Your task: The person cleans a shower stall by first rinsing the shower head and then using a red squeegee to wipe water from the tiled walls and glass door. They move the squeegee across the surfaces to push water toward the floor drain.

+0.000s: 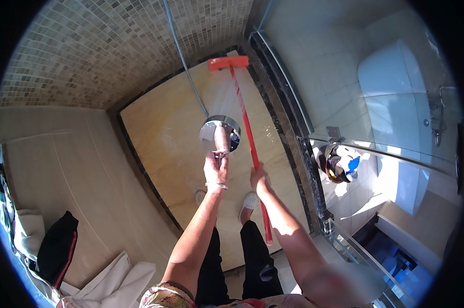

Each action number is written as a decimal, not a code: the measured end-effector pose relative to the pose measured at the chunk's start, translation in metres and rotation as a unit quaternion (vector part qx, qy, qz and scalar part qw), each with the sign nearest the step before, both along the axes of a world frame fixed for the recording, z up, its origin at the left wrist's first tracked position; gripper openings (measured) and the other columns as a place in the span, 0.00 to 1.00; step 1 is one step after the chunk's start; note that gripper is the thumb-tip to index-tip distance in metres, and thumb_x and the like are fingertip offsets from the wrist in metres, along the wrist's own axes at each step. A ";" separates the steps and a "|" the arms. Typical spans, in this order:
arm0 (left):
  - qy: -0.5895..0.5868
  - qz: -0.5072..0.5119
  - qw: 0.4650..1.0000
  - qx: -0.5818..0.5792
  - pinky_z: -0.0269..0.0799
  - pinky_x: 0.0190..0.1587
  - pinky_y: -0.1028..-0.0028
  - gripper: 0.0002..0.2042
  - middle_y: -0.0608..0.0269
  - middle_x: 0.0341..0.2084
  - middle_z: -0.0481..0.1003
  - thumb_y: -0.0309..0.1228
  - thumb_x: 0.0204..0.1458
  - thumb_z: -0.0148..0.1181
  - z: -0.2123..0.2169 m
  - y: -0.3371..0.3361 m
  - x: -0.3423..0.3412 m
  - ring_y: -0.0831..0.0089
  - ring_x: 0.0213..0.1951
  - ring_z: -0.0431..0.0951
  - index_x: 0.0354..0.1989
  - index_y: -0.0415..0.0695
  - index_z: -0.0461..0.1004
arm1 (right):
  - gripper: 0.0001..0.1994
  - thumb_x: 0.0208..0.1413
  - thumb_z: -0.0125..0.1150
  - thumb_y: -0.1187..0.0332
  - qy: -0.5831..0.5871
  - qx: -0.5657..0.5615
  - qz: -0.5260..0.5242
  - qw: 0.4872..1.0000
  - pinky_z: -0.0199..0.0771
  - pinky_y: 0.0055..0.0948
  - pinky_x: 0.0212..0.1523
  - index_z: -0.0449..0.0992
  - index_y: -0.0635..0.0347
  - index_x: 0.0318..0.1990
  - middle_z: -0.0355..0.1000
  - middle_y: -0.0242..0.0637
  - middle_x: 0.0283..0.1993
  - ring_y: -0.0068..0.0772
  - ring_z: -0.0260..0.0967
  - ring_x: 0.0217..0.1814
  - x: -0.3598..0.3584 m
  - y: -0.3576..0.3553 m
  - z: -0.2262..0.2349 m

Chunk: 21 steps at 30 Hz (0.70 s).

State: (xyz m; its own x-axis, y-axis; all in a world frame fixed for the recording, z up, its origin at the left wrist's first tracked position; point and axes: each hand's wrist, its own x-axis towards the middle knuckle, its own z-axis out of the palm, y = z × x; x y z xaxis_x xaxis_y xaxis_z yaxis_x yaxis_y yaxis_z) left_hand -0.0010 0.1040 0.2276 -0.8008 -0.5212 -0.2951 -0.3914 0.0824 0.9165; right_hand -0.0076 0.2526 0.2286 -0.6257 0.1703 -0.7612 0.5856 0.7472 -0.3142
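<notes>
My left hand [216, 170] is closed around the handle of a round chrome shower head [220, 132], held at the middle of the shower floor. The disc's shiny back mirrors the hand. A thin grey hose [182, 57] runs from beside it up toward the tiled wall. Streaks of water show on the floor beyond. In my right hand [261, 179] is the long red handle of a floor squeegee [229, 63]. Its wide red head rests near the far corner of the shower, and the handle's end comes back past my right forearm.
Dark stone edging borders the beige shower floor [160, 123]. To the right are a glass panel with a metal rail [391, 155], a white bathtub [396, 72] and a bin [338, 163] holding rubbish. At left, a black cloth [57, 249] and white towels [114, 280] lie together.
</notes>
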 end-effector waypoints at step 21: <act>0.031 -0.061 0.996 -0.052 0.65 0.38 0.81 0.14 0.65 0.30 0.66 0.21 0.47 0.53 0.042 0.037 0.047 0.79 0.32 0.67 0.43 0.40 0.63 | 0.17 0.57 0.37 0.57 0.002 -0.426 -0.260 0.866 0.55 0.20 0.08 0.53 0.47 0.53 0.62 0.32 0.18 0.21 0.61 0.15 0.111 -0.041 0.046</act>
